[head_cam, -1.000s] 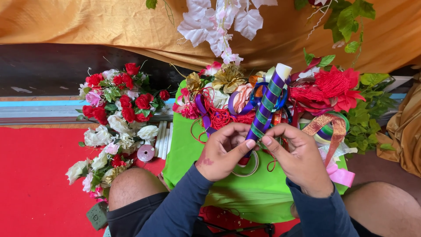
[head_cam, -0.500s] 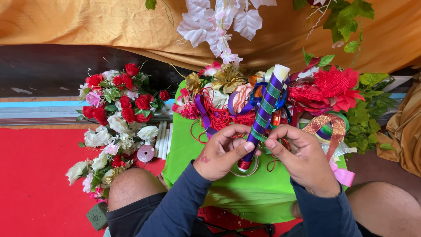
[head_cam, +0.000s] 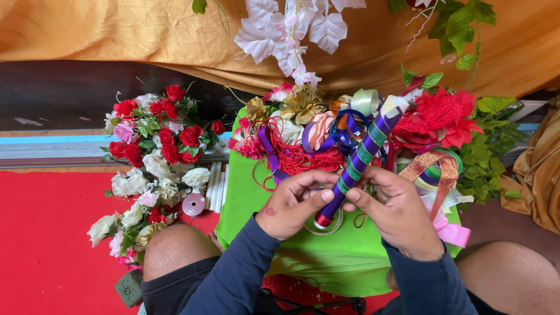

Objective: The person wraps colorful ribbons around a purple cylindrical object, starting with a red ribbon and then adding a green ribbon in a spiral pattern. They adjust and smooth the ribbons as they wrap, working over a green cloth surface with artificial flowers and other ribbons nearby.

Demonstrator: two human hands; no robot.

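In the head view, a stick wrapped in spiralling purple and green ribbon lay slanted over the green cloth, its long axis running from a red-tipped lower end near the person's lap up and to the right, where its pale upper end pointed toward the red artificial flower. The left hand closed its fingers round the lower part of the stick, the thumb pressed against the wrap. The right hand pinched the stick from the other side with thumb and forefinger, the other fingers curled; what lay beneath that palm was hidden. A roll of clear tape showed only partly below the hands. The heap of ribbons behind the stick was too tangled to sort out. A bunch of red and white flowers lay well apart on the left, on the red mat.
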